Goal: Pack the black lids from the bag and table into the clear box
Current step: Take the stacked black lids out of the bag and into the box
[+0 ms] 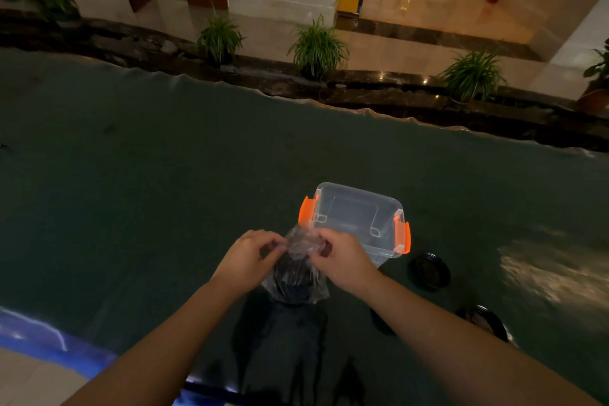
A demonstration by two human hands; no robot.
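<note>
Clear bag [298, 277] of black lids, lidded clear box [357, 217] behind, loose lid [429, 272] right

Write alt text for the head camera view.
Both hands, left hand and right hand, pinch the top of a clear plastic bag of black lids on a dark table. A clear box with orange latches stands behind it; two loose lids lie right.
</note>
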